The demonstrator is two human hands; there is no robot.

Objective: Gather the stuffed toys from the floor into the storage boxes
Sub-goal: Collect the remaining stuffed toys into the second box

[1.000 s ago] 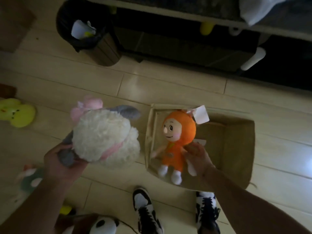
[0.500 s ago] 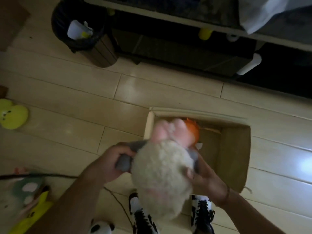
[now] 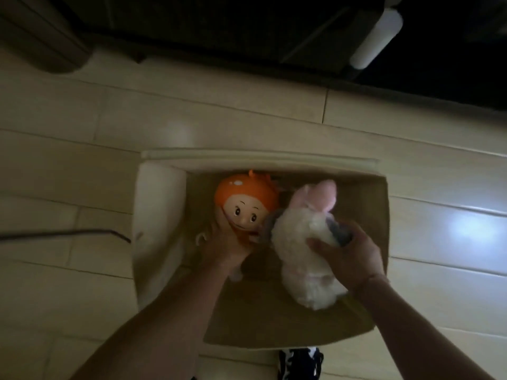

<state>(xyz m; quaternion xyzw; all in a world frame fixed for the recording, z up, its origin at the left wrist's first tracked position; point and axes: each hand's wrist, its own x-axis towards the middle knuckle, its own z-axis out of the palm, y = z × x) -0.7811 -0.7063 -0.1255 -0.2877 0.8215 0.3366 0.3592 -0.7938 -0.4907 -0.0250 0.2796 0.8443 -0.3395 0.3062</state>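
A person bent over an open storage box [image 3: 162,215] on the pale plank floor [image 3: 82,127], both arms reaching down into it. Two stuffed toys lay inside, side by side: an orange-hooded doll [image 3: 244,207] on the left, face up with its head toward the far wall of the box, and a fluffy white plush with pink ears [image 3: 301,248] touching it on the right. The right hand [image 3: 354,256] lay over the white plush, its fingers [image 3: 318,244] curled round the soft body and a grey part of the toy. The left hand [image 3: 222,250] rested on the doll's body just below the face; whether its fingers pinched the doll or merely pressed it flat could not be told in the dim light.

By the look of it, the work was partly done: two toys were in this box and being settled into place, with neither hand yet drawn clear. No other toys and no second box showed in this view, so how many remained on the floor could not be judged. A dark cord [image 3: 68,233] crossed the floor at left, a black-and-white shoe [image 3: 300,363] stood at the near edge of the box, and dark furniture [image 3: 247,28] ran along the far side.
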